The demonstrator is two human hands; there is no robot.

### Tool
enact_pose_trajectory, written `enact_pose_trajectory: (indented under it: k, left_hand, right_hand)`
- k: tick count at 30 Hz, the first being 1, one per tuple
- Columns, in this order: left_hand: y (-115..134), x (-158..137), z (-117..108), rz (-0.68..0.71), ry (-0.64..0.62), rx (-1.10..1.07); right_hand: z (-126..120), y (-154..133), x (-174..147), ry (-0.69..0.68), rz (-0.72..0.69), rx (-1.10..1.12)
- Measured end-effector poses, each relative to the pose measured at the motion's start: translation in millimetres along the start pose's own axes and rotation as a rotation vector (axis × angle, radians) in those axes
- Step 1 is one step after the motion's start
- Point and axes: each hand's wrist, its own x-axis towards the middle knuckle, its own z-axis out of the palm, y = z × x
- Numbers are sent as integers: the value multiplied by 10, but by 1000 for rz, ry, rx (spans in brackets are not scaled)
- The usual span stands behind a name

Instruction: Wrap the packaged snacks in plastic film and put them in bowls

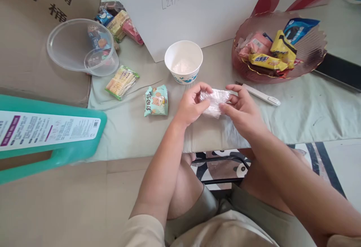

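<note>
Between my two hands is a crumpled piece of clear plastic wrap (216, 102), held above the near part of the cloth-covered table. My left hand (194, 104) pinches its left side between thumb and fingers. On the right side, my right hand (241, 107) grips it the same way. Whether anything lies inside the plastic, I cannot tell. Just beyond my hands stands a white paper bowl (184, 57) with a blue pattern and something pale and clear at its bottom. A mint-green snack packet (156, 101) lies left of my left hand. Beside my right hand rests a white utility knife (262, 94).
A pink scalloped bowl (239, 57) of wrapped snacks stands at the right, near a dark flat object (342, 72). Leftward are a clear plastic tub (67, 47), a yellow-green snack packet (122, 82) and a teal jug (84, 145). A white box (194, 17) stands behind.
</note>
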Motion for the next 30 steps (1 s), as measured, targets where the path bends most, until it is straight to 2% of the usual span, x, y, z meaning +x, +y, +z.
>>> enact_pose_trajectory:
  k: [2,4,7,8,10,13,15,17,19,21,23,25,27,30]
  left_hand:
    - [32,20,-78,84,76,-12]
    - [145,31,-199,220,229,-3]
    - [446,1,-418,456,561,-36]
    - [552,-23,-487,489,652,-60]
    - [717,-79,-604,527,766,-91]
    - [779,-140,-705,463,818,-39]
    - [727,-150,-727,371,848,-1]
    - [664,-140,-727,280,879,-3]
    - [626,-124,-727,236,883,-13]
    - [615,-115,-745,262,898,17]
    - [608,-120,-793,300,942,103]
    - [585,-138,-868,284,971,228]
    - [538,-170,-951,163,945,361]
    - [446,-235,-1048,-133,809,475]
  right_hand:
    - [49,-47,109,1,-58,-54]
    - [114,-197,264,24,-183,-145]
    - [271,-613,568,55,-403,-327]
    - [340,-769,686,65,-465,-398]
    - [489,-1029,951,15,-461,-610]
    - [704,-1128,1393,-79,-377,-886]
    - [821,-1006,1652,-202,-335,-1029]
    - [909,-843,1819,-308,-357,-1159]
    - [957,-742,1877,-401,-429,-1287]
    - [959,-745,1860,-443,-566,-1344]
    - [925,-806,1832,-432,-733,-1304]
    - [888,-833,1852,-450,-807,-1255]
    - [891,-761,1933,-550,-688,-1315]
    - [1014,-541,2071,-660,-343,-1392]
